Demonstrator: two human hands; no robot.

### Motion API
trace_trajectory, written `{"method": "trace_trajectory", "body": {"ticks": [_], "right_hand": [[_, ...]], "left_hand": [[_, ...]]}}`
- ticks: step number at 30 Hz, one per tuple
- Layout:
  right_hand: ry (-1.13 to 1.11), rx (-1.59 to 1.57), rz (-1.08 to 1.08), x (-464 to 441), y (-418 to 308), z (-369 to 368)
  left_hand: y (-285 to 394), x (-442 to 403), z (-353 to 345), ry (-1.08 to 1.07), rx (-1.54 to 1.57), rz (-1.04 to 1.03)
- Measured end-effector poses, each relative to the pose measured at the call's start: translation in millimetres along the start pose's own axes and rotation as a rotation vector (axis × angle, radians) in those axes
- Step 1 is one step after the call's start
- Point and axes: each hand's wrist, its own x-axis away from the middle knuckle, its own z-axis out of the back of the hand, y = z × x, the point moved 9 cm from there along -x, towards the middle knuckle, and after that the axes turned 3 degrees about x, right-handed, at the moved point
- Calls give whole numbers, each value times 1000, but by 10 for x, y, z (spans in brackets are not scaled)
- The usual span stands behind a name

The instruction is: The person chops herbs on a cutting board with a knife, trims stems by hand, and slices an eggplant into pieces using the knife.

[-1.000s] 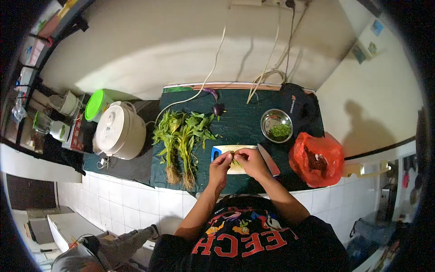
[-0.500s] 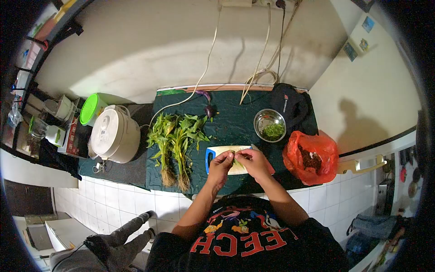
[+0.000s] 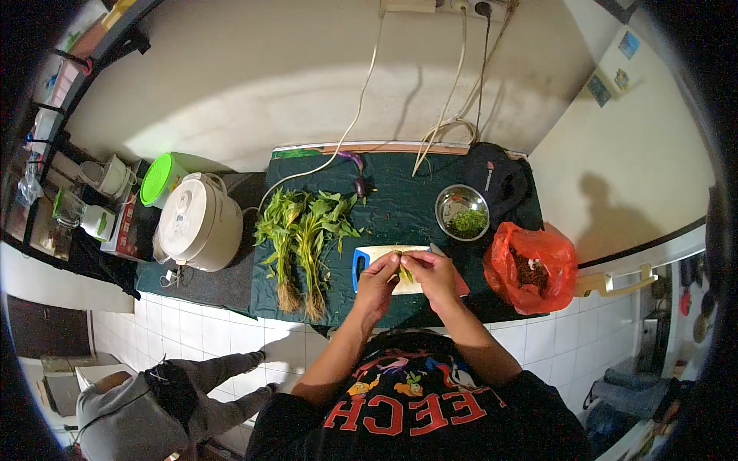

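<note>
My left hand [image 3: 378, 283] and my right hand [image 3: 432, 275] meet over a white cutting board [image 3: 372, 253] with a blue handle. Their fingertips pinch together around a small green piece of vegetable [image 3: 405, 273], partly hidden by the fingers. Beside the board, a knife [image 3: 461, 286] lies partly covered by my right hand. Left of the board are two bunches of leafy greens with roots [image 3: 311, 242]. A metal bowl [image 3: 462, 213] holding chopped greens stands behind and to the right of the board.
A red plastic bag [image 3: 530, 269] sits at the table's right edge, near a black cap [image 3: 496, 178]. Purple eggplants [image 3: 360, 186] lie at the back. A white rice cooker [image 3: 200, 223] and green-lidded container [image 3: 158, 180] stand left. Another person [image 3: 146, 415] is at lower left.
The other person has moved further into view at lower left, legs now stretched toward the table. My hands stay together over the board, with the fingers shifted slightly. The camera view has shifted a little.
</note>
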Motion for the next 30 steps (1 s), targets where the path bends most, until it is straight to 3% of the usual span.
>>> {"method": "trace_trajectory", "body": {"ticks": [4,7,9,12,17,22,26,28,30], "right_hand": [[48,207,169,75,-166,53],[117,335,220,201,-306,56],[130,334,269,260,-358,25],[158,325,343,365,-484,-40],[151,301,375,391,-470,-18],[-21,294,347,375,-405,-41],[-105,448,377,316,-584,26],[-67,555,542,310,-849,39],[-109,524,568,260,-985,30]], "left_hand": [[-17,-36,81,27,-102,-25],[49,-17,-28,-34,-139,-160],[187,70,-58,73,-345,-285],[256,103,-107,101,-378,-392],[260,120,-145,86,-356,-385],[339,166,-135,86,-478,-417],[303,112,-155,-65,-620,-327],[285,125,-180,-117,-640,-315],[255,151,-265,-203,-693,-288]]}}
